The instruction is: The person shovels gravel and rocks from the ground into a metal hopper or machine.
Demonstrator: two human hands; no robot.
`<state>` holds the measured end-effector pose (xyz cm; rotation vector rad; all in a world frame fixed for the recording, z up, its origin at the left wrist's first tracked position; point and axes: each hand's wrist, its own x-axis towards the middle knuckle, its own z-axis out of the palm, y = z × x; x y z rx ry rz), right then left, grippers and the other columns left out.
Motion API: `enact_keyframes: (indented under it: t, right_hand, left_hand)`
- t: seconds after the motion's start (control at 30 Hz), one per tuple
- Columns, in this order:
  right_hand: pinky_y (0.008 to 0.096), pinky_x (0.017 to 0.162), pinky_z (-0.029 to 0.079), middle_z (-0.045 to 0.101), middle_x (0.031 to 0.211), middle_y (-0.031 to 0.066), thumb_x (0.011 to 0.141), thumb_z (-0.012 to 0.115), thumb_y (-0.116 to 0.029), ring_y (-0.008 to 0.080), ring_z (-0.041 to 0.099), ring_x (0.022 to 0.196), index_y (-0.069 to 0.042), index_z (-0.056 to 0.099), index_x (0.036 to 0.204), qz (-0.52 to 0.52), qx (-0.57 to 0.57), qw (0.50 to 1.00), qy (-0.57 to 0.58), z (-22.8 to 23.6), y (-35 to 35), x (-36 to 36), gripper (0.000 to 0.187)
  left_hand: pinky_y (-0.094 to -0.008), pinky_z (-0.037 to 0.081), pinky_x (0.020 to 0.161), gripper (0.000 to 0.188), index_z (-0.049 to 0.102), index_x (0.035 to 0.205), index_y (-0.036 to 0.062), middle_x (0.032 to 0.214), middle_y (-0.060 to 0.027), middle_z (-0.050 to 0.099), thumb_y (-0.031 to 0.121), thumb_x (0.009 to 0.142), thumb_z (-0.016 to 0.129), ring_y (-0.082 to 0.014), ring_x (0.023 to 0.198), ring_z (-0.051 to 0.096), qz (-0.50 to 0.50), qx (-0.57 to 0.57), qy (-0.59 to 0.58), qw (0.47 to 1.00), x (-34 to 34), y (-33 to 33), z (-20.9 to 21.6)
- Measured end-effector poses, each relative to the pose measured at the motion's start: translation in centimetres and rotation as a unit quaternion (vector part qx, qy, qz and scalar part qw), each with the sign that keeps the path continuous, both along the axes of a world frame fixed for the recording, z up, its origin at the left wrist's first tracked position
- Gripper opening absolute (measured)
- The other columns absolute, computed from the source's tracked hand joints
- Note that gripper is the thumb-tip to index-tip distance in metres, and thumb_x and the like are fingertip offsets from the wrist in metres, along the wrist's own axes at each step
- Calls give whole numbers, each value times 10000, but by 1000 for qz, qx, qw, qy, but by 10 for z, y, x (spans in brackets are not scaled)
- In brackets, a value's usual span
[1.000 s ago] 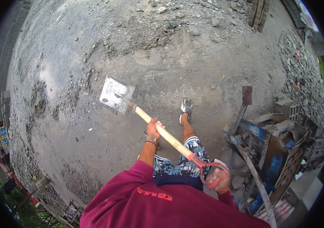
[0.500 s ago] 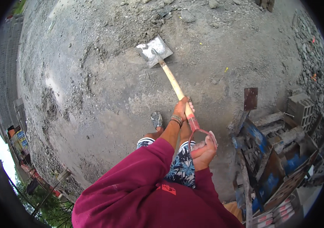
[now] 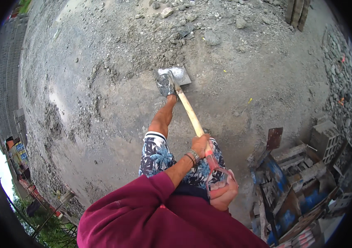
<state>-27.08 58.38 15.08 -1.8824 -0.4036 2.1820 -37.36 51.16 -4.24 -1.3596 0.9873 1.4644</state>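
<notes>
A square-bladed shovel (image 3: 189, 109) with a pale wooden shaft and red grip slants away from me across the ground. Its flat metal blade (image 3: 179, 75) lies beside a ridge of loose gravel. My left hand (image 3: 201, 146), with bands at the wrist, is wrapped round the lower shaft just above the red part. At the near end, my right hand (image 3: 224, 193) closes on the red D-shaped handle. My left shoe (image 3: 166, 84) is at the blade's near left side, partly covering it; whether it presses down I cannot tell.
Damp ground with gravel and stones (image 3: 143, 37) spreads ahead. At the right are a stack of rusty, blue-stained forms and boards (image 3: 285, 182), a hollow concrete block (image 3: 324, 138) and a heap of grey stones (image 3: 339, 70). A post (image 3: 298, 14) stands at the far right.
My left foot has stepped forward to the blade. The blade has come slightly nearer and turned a little, and my left hand has shifted down toward my body with the shaft.
</notes>
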Motion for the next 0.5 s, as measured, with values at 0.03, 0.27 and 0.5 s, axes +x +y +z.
enact_keyframes:
  t: [0.03,0.27,0.5]
  right_hand:
    - [308,439,459,467,596,-10,898,534,-200,104,476,478,-54,529,1175,16,-2,1000,4,-23,0,14,313]
    - [294,504,471,544,685,21,895,505,-163,130,515,525,-24,519,1223,86,-11,996,-34,-22,4,45,357]
    - [287,471,452,495,604,-3,905,495,-216,131,499,490,-46,527,1218,105,-3,994,16,10,7,115,358]
  left_hand:
    - [-373,490,405,86,517,866,19,628,-64,529,88,858,566,-188,470,532,5,-19,13,1000,5,1,-10]
    - [-390,492,390,141,488,874,42,654,-78,551,138,862,590,-192,478,545,32,-5,44,999,37,-6,-9]
    - [-408,494,406,111,499,932,67,659,-79,535,114,863,572,-209,464,536,38,21,-43,998,98,4,36]
